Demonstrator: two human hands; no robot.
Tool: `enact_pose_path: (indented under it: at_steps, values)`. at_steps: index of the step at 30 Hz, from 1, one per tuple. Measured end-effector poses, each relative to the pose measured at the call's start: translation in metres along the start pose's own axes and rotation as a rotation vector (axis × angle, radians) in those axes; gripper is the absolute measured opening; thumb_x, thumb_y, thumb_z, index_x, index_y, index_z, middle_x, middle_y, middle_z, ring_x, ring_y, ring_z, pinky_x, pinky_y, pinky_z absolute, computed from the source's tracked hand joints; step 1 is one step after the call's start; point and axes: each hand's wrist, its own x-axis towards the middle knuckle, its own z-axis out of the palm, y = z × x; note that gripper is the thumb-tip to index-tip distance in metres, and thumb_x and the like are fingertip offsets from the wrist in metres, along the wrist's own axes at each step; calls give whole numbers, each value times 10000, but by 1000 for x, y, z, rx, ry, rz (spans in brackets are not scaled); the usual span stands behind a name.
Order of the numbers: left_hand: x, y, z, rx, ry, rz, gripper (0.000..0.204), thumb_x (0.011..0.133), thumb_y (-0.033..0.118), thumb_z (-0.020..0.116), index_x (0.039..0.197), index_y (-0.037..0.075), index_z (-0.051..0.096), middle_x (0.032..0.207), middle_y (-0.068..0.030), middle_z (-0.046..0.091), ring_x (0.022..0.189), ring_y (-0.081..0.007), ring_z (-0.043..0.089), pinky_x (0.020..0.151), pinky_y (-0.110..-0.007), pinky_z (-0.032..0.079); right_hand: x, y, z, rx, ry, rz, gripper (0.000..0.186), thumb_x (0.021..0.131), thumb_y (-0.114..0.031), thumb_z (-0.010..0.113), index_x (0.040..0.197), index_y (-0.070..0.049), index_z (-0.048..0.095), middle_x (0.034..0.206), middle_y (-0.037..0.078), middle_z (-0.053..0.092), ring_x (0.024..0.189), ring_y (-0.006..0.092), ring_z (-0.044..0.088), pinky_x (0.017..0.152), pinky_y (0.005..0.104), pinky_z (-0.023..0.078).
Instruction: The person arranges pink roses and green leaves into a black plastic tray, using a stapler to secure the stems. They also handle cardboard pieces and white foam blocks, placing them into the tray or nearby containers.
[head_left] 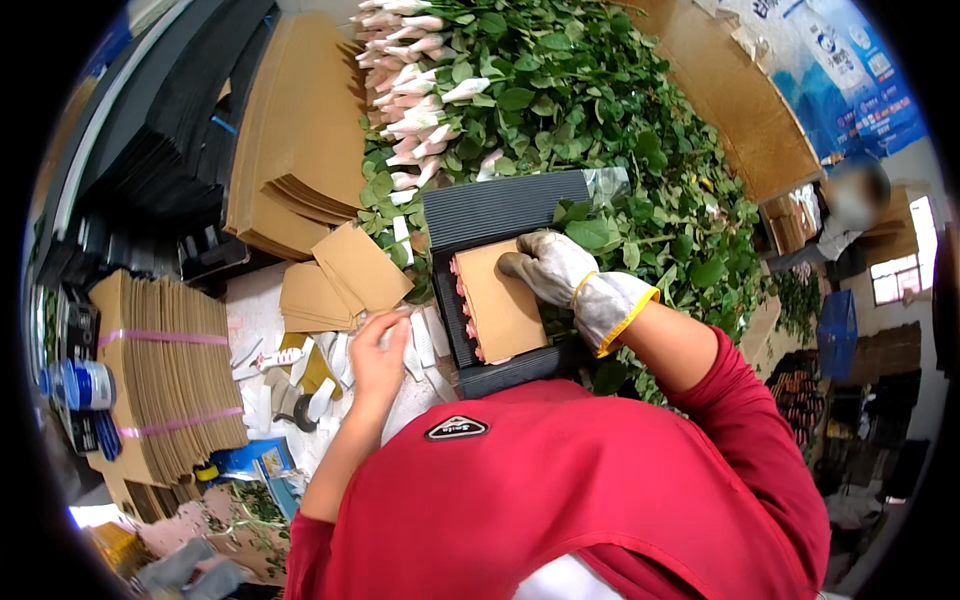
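Note:
My right hand (553, 268), in a whitish work glove with a yellow cuff edge, grips and presses the upper right of a brown cardboard sheet (497, 303). Pink flower heads (466, 308) peek out along that sheet's left edge. Beneath lies a black corrugated sheet (506, 208), its far and near ends rising round the bundle. To the left, my bare left hand (380, 352) is held with thumb and fingertips close together; whether something small sits in the pinch cannot be made out. It hovers by loose cardboard pieces (345, 272) and white strips (422, 342).
A large heap of leafy stems (590, 90) covers the far side, with white-sleeved blooms (408, 110) at its left. Cardboard stacks (165, 375) and black sheets (185, 130) stand left. A marker-like pen (280, 358) lies near them. Another person (850, 210) is at far right.

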Motion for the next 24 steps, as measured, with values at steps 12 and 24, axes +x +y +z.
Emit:
enact_pose_path:
  at_steps: [12,24]
  values:
    - [18,109,61,806,-629,551,943,660,271,856,1384,-116,390,1486,-280,343,1277,-414,422,1073,-414,414,-35,-49,-40,-773,-375,-261,204,809,-249,640,876,-91,751,855,149,728,825,299,729,717,414,579]
    - [22,96,69,967,-581,706,776,648,158,845,1308,-67,506,1410,-250,479,1183,-425,488,1036,-446,413,-13,-31,-106,-374,-33,-595,264,735,-260,699,900,-55,733,857,133,725,804,277,703,695,399,554]
